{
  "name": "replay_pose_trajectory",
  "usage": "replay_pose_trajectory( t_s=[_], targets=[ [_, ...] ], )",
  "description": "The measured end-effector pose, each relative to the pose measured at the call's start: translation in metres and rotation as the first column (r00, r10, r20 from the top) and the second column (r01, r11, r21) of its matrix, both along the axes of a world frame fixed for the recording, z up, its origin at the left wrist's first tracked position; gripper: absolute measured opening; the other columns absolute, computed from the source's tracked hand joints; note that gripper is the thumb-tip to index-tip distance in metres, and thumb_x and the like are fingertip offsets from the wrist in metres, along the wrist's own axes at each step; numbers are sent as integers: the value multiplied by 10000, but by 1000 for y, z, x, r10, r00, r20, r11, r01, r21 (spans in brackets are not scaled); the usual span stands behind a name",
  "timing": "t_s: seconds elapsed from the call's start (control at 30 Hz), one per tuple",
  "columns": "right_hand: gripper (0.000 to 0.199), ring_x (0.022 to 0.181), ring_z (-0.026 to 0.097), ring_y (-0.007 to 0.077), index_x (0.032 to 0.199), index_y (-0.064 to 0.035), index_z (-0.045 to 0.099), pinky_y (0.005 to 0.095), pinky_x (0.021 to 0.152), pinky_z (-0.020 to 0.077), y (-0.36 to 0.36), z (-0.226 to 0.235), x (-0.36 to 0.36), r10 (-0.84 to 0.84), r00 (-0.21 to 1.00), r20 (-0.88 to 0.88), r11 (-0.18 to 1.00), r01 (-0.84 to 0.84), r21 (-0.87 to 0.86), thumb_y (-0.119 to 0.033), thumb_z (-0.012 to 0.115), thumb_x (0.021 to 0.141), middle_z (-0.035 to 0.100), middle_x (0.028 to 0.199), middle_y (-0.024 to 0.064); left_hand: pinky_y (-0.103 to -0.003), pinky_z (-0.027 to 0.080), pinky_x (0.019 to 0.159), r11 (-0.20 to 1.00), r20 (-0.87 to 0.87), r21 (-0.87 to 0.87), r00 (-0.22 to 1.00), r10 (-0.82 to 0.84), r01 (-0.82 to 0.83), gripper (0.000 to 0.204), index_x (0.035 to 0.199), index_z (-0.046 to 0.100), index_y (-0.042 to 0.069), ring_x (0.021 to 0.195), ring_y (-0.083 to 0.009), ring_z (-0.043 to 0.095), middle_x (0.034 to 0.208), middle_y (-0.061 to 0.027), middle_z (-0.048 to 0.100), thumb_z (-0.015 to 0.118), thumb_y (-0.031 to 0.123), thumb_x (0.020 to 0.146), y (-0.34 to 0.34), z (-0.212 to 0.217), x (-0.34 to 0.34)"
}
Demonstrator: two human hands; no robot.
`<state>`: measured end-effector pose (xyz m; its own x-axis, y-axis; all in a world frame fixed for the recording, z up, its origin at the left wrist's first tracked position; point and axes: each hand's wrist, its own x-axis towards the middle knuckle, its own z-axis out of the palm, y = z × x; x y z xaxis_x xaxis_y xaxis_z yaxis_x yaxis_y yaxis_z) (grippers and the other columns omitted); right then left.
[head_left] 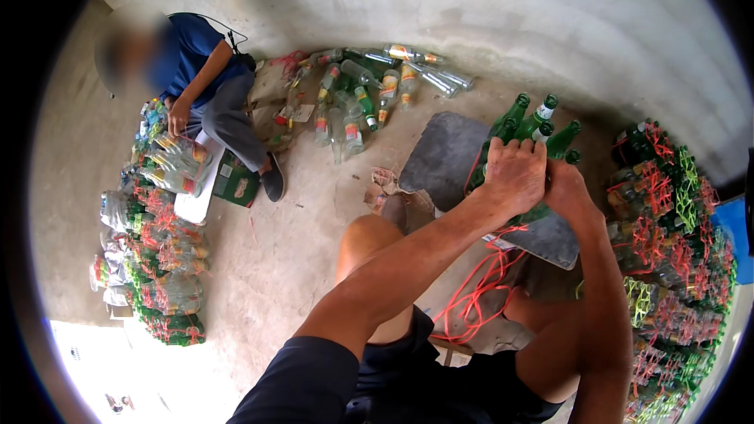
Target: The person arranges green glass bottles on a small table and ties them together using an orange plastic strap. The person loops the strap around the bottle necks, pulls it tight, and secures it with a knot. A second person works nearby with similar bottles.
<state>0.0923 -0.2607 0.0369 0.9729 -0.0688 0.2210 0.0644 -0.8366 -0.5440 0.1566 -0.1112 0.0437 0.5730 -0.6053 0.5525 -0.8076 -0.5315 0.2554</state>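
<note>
Several green glass bottles (562,140) stand close together on a dark grey board (444,153) in front of me. Red plastic twine (475,165) shows at the left side of this group and below my hands. My left hand (514,174) is closed in a fist against the near side of the bottles. Right beside it, my right hand (567,188) is closed too, its fingers partly hidden. What either hand grips cannot be made out. A loose tangle of red twine (475,294) hangs down by my legs.
Stacks of tied bottles (667,235) line the right side, and more bundles (169,267) stand at left. Loose bottles (353,102) lie by the wall. Another person (200,63) sits at far left, a hand on bottles, beside a green carton (236,180).
</note>
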Motion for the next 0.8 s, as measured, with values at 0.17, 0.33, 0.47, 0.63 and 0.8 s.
replay_pose_trajectory(
  t_s=[0.17, 0.33, 0.47, 0.63, 0.8],
  targets=[
    [172, 883, 661, 481, 1006, -38, 688, 550, 737, 533, -1, -3, 1, 9, 1000, 5, 1000, -9, 3, -134, 613, 885, 690, 917, 266, -457, 419, 701, 1000, -15, -2, 1000, -2, 2, 169, 951, 647, 62, 766, -287, 681, 830, -84, 683, 651, 135, 799, 2, 1, -1],
    [169, 870, 665, 472, 994, -33, 691, 544, 729, 535, 4, 4, 0, -7, 999, -31, 999, 5, -52, -137, 616, 885, 693, 911, 261, -457, 420, 704, 1000, -23, 7, 1000, -13, 13, 155, 949, 646, 56, 769, -291, 681, 832, -89, 685, 647, 130, 813, 3, 1, 0],
    [156, 859, 670, 462, 962, -32, 695, 538, 727, 536, 12, 17, -4, -38, 999, -15, 998, 37, -60, -140, 627, 874, 697, 901, 255, -465, 431, 725, 1000, -20, 9, 1000, -1, 1, 165, 964, 650, 53, 797, -300, 687, 858, -96, 694, 645, 129, 817, 3, 3, 0],
    [143, 867, 674, 454, 924, -25, 695, 538, 741, 538, 3, 1, -2, -7, 1000, 5, 997, 7, -78, -134, 634, 855, 701, 897, 250, -486, 454, 772, 999, -44, 45, 999, 1, 1, 196, 1009, 657, 59, 864, -309, 700, 896, -96, 706, 624, 128, 829, 3, 5, -1],
    [143, 872, 678, 452, 920, -29, 698, 539, 757, 542, -2, -5, 2, -27, 999, -18, 996, 26, -84, -134, 633, 849, 701, 887, 251, -459, 474, 731, 998, -20, 59, 999, -34, 35, 223, 1044, 671, 46, 829, -291, 706, 875, -97, 708, 621, 108, 836, 3, 12, -1]
  ],
)
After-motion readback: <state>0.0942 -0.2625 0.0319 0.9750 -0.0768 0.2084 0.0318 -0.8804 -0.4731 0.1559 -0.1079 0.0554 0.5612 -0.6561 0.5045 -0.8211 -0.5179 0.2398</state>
